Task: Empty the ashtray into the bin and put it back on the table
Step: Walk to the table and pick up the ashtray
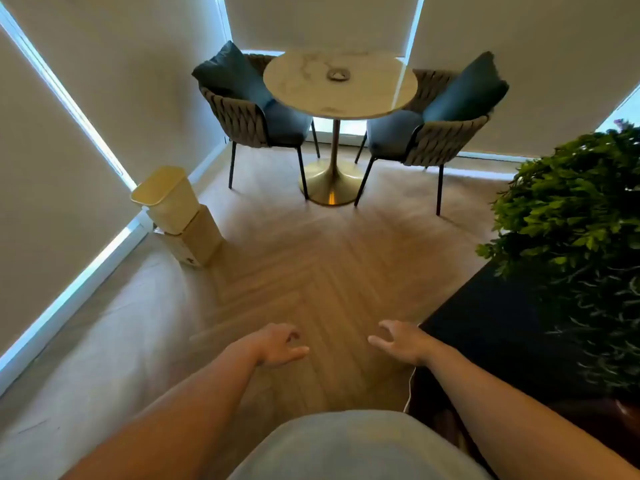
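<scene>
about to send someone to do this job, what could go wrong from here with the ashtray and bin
1. The ashtray sits far across the round table, between two chairs; leaning in past them could tip ash out.
2. The bin stands off to the left by the wall, apart from the table, so ash may spill on the wood floor during the carry.
3. Both the left hand and right hand are empty and still far away; the plant crowds the right side.

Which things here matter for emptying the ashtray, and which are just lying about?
For the job: ashtray, round table, bin, left hand, right hand, both empty.
Just there: two chairs, plant, box under the bin.
</scene>
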Demonstrator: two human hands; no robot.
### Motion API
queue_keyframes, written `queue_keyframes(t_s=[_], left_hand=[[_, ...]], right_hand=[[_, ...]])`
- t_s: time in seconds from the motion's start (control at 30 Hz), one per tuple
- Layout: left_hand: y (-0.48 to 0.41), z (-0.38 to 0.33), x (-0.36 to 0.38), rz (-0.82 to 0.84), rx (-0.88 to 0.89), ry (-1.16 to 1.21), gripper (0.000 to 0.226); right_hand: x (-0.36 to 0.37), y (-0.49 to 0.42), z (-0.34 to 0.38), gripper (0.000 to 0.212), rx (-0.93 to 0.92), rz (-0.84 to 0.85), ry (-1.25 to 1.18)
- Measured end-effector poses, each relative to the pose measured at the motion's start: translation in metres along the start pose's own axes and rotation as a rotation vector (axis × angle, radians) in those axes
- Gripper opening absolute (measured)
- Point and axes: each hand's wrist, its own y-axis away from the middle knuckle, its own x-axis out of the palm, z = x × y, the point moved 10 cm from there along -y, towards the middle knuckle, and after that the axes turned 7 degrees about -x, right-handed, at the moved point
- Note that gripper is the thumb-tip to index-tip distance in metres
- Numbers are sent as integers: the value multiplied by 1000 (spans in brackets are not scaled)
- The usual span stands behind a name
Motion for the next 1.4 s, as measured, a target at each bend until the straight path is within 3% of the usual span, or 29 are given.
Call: queue_keyframes(t_s=[0.23, 0.53, 0.93, 1.4], left_hand=[[-9, 28, 31, 73, -38, -5, 64], [-57, 31, 0, 117, -45, -11, 66], [-174, -15, -93, 170, -120, 68, 61], [-290, -78, -239, 71, -71, 178, 56]], right_hand=[[46, -7, -5, 77, 86, 58, -82], [27, -51, -9, 73, 105, 71, -104], [-82, -171, -30, 77, 84, 134, -131], [-225, -282, -35, 79, 62, 113, -115]])
